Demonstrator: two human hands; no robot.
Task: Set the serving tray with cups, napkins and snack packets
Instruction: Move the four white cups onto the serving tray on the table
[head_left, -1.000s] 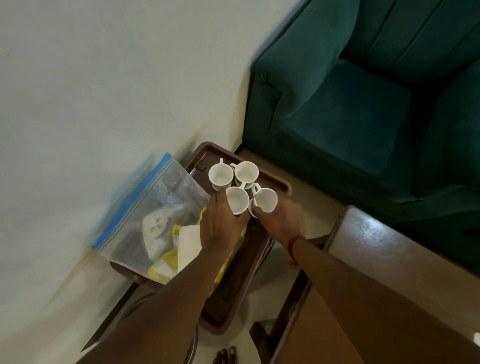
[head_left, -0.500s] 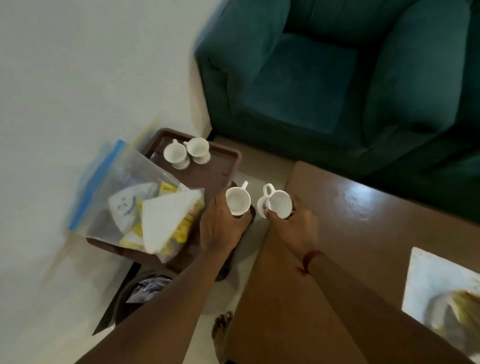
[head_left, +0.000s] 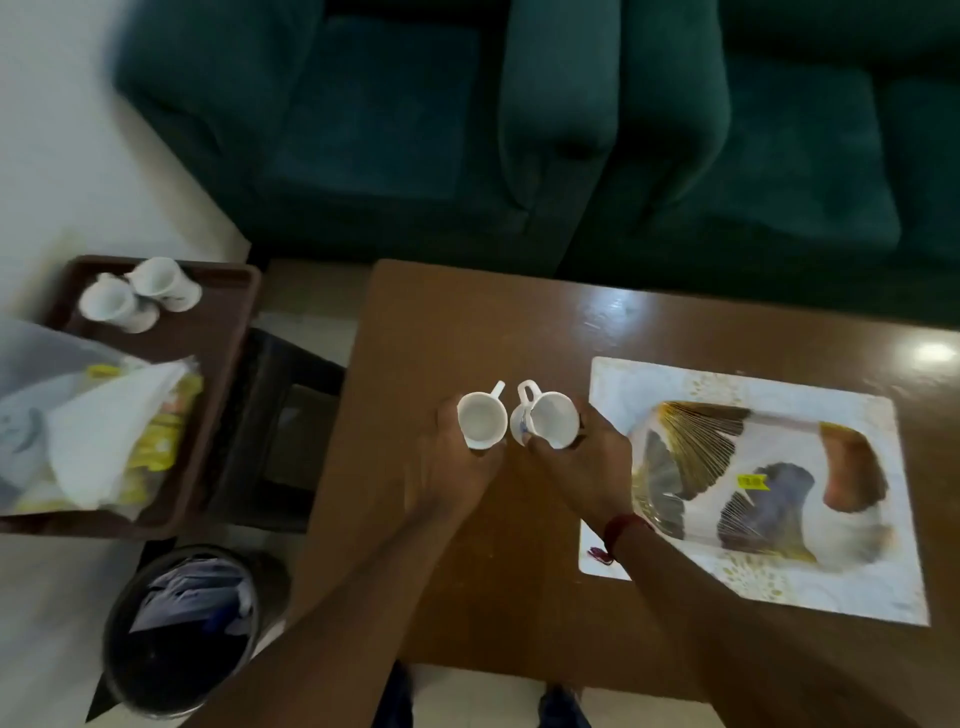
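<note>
My left hand (head_left: 448, 467) grips a white cup (head_left: 482, 420) and my right hand (head_left: 587, 462) grips a second white cup (head_left: 551, 419). Both cups are upright, side by side over the brown wooden table (head_left: 457, 582), handles pointing away from me. A white patterned serving tray (head_left: 857, 587) lies on the table just right of my right hand. At the far left, a dark brown tray (head_left: 218, 374) carries two more white cups (head_left: 137, 293) and a clear zip bag (head_left: 78, 431) of napkins and yellow packets.
A teal sofa (head_left: 519, 130) runs along the far side of the table. A dark stool (head_left: 275, 436) supports the brown tray beside the table's left edge. A bin (head_left: 182, 629) with crumpled paper stands on the floor at lower left.
Both hands lifted one cup each off the brown tray and carried them rightward over the wooden table. The view swung right, bringing the white patterned tray into sight.
</note>
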